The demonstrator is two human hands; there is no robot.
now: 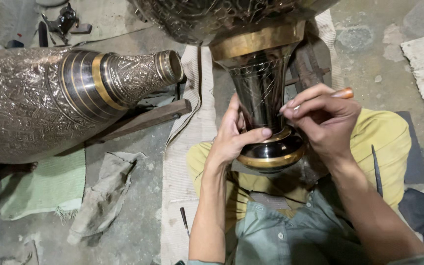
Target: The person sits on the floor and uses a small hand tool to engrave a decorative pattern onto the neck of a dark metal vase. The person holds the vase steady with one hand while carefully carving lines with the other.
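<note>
Right hand [322, 122] is curled shut around a thin engraving tool with a wooden handle [343, 93], pinched between thumb and fingers like a pen, its point hidden against the dark neck of the big metal vase [260, 93]. Left hand [234, 135] wraps the narrow waist of that vase, thumb laid across the front just above the brass-banded foot [271, 156], fingers out of sight behind it. The vase lies tilted across the person's lap, foot toward the body, its wide embossed belly running off the top of the view.

To my eye the work wants a steady brace: the left hand should clamp the neck so it cannot roll, and the right should rest its little-finger side on the metal, so that only the fingertips drive the point. Short, light strokes would suit the curved, slick surface, where a slip would scratch the dark finish.

Both forearms come up from below, elbows bent and tucked near the yellow-clad knees, the right wrist cocked downward over the neck.

A second embossed vase [50, 98] lies on its side on the floor to the left, well apart, with a crumpled rag [106, 191] near it.
</note>
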